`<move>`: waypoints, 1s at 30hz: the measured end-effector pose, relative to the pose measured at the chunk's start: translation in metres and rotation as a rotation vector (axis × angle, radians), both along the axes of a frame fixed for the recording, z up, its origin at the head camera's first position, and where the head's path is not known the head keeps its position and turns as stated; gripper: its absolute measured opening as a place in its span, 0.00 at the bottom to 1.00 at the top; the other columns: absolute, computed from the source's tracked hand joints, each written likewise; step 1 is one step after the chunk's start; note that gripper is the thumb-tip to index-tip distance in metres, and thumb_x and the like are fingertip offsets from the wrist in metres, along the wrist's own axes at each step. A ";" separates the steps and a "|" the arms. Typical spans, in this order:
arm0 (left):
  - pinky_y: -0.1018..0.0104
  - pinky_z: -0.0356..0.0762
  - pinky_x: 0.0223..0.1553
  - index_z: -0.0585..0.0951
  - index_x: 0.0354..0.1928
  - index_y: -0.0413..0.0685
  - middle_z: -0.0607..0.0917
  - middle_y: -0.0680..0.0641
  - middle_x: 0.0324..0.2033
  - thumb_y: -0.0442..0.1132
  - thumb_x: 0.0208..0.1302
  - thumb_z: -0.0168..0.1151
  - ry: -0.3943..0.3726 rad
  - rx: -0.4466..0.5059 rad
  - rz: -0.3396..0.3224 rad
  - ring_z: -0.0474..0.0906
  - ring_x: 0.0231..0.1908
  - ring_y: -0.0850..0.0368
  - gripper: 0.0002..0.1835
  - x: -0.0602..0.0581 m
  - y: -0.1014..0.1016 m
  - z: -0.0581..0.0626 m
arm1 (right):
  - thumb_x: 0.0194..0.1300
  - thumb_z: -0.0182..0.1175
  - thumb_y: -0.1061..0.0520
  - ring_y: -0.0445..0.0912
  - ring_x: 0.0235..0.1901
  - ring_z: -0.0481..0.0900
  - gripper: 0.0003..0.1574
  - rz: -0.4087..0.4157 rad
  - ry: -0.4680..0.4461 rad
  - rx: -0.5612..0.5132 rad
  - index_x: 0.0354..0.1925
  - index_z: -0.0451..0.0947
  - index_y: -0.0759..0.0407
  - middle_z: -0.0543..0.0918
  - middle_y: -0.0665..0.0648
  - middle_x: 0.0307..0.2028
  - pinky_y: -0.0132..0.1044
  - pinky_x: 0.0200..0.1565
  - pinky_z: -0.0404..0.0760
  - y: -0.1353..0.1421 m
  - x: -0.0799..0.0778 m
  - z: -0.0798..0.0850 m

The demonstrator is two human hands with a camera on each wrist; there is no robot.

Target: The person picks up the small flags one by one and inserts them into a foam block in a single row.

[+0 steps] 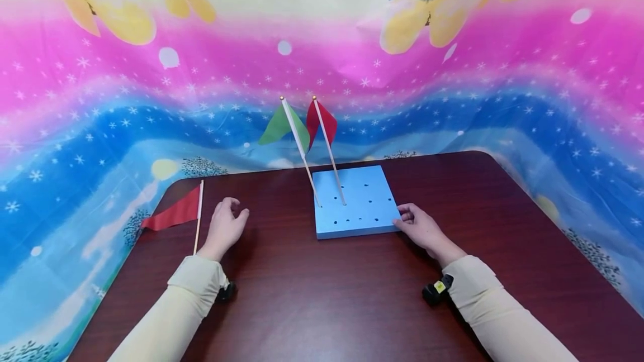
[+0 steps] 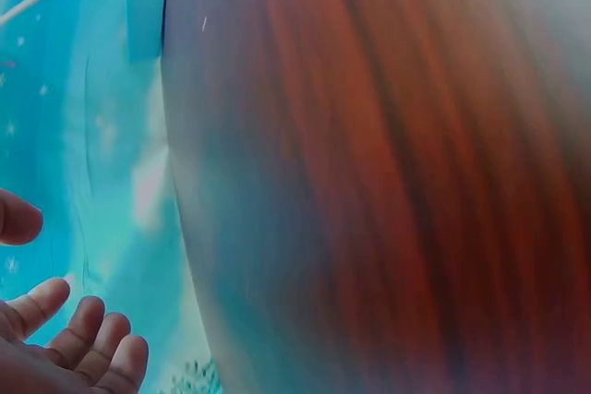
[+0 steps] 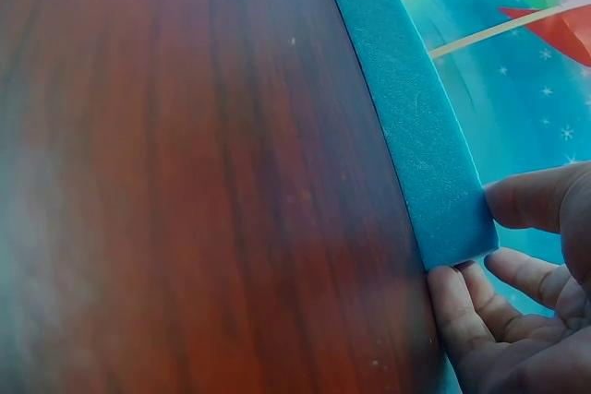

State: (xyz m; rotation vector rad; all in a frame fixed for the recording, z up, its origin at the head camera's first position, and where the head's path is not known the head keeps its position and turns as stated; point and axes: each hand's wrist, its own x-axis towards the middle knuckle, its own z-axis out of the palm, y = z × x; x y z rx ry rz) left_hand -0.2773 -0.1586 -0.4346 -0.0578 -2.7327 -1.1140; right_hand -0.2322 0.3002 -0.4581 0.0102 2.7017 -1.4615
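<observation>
A flat blue foam block (image 1: 352, 227) with several small holes lies on the table. Pinched at its near right corner, between thumb and fingertips, it is held by my right hand (image 1: 420, 229); the right wrist view shows the thumb (image 3: 536, 198) on its top edge. Two flags stand in the block, leaning left: a green flag (image 1: 275, 126) and a red flag (image 1: 328, 122), both on thin pale sticks. My left hand (image 1: 226, 229) hovers with loosely bent fingers, holding nothing. Just left of it lies another red flag (image 1: 176, 211), its stick partly hidden behind the wrist.
The dark reddish-brown wooden table (image 1: 322, 295) has rounded far corners. A colourful cloth (image 1: 241, 66) with snowflakes and cartoon figures hangs close behind and along both sides. A small black device (image 1: 436, 290) is strapped at the right wrist, another at the left.
</observation>
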 end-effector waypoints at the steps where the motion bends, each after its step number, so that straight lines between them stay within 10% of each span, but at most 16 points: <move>1: 0.40 0.68 0.60 0.71 0.56 0.27 0.75 0.27 0.51 0.36 0.72 0.57 -0.002 -0.007 0.003 0.72 0.54 0.32 0.19 0.001 -0.004 0.001 | 0.76 0.60 0.57 0.58 0.50 0.75 0.31 -0.002 0.000 0.000 0.68 0.65 0.72 0.76 0.66 0.51 0.48 0.53 0.77 0.000 0.000 0.000; 11: 0.38 0.72 0.54 0.71 0.51 0.26 0.76 0.26 0.47 0.32 0.66 0.54 0.042 -0.079 0.009 0.73 0.50 0.30 0.16 0.007 -0.044 0.005 | 0.77 0.59 0.57 0.59 0.51 0.76 0.30 0.002 -0.004 -0.009 0.68 0.65 0.71 0.75 0.67 0.52 0.49 0.54 0.76 -0.001 -0.001 -0.003; 30: 0.37 0.71 0.56 0.70 0.55 0.23 0.75 0.24 0.49 0.33 0.67 0.53 -0.102 -0.173 0.056 0.71 0.51 0.30 0.20 0.026 -0.071 -0.001 | 0.76 0.60 0.57 0.59 0.51 0.75 0.31 0.005 0.011 -0.023 0.68 0.64 0.72 0.75 0.67 0.52 0.49 0.53 0.78 0.001 0.001 -0.002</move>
